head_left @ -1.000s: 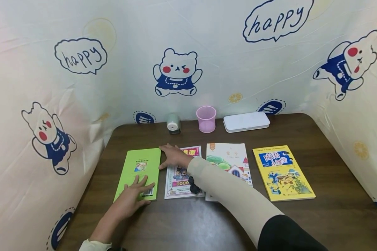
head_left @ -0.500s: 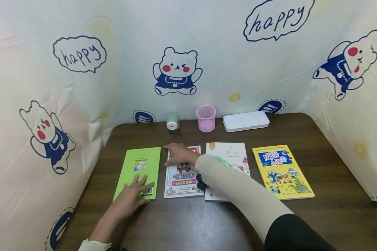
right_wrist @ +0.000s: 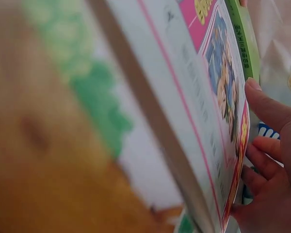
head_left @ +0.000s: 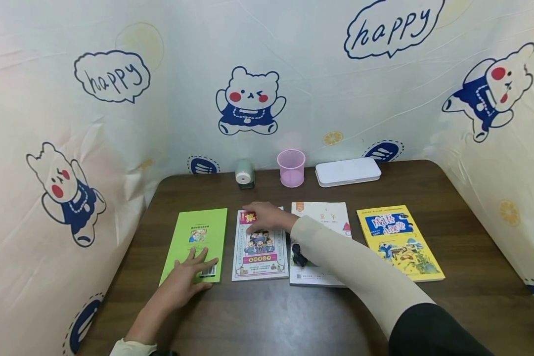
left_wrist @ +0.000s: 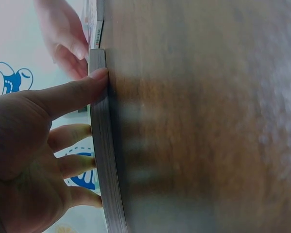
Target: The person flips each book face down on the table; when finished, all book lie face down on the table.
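In the head view my left hand point(head_left: 184, 277) rests with spread fingers on the lower part of a green book point(head_left: 204, 222), its thumb at the near edge. The left wrist view shows the thumb against the book's page edge point(left_wrist: 106, 150). My right hand point(head_left: 269, 216) is over the top of a white book with pink bands point(head_left: 260, 267), fingers loosely bent; whether they touch the cover I cannot tell. Partly under the right forearm lies a white book with a house picture point(head_left: 311, 277). A yellow book point(head_left: 396, 232) lies at the right end of the row.
Along the table's back stand a small green-grey device point(head_left: 244, 174), a pink cup point(head_left: 291, 169) and a white flat case point(head_left: 348, 172). A printed curtain point(head_left: 182, 74) hangs behind and at both sides of the brown table point(head_left: 249, 321).
My right hand has moved right, from the green book's upper right corner to over the pink-banded book. The left hand has stayed on the green book.
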Motion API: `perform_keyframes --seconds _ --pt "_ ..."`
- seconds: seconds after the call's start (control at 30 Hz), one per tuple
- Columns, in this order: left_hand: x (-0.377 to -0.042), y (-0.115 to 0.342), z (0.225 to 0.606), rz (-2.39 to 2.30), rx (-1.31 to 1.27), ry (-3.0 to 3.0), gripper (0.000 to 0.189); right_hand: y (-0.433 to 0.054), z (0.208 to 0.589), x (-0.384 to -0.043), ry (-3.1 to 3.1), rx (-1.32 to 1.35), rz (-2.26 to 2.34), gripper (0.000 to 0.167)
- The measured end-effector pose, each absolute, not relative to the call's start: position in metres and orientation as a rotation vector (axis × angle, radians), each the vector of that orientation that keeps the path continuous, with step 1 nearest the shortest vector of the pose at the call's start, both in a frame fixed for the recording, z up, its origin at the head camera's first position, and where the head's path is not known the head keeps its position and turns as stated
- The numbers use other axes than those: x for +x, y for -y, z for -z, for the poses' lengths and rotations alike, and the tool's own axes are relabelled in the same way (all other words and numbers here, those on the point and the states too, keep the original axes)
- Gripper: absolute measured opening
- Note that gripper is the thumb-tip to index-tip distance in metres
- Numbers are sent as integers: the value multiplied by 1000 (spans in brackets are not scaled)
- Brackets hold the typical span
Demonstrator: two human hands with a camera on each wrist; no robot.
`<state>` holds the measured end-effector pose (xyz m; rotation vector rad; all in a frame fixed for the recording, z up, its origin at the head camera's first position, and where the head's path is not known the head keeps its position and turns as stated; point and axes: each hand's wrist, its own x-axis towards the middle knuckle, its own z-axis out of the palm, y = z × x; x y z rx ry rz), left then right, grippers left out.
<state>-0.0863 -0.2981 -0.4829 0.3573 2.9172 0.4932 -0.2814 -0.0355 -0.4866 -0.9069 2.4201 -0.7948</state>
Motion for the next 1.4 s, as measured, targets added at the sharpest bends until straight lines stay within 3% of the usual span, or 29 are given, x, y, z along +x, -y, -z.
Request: perform_keyframes --seconds 1.4 --pt "-86 298 484 -516 355 -2920 61 -36 486 -299 -2533 -945 655 69"
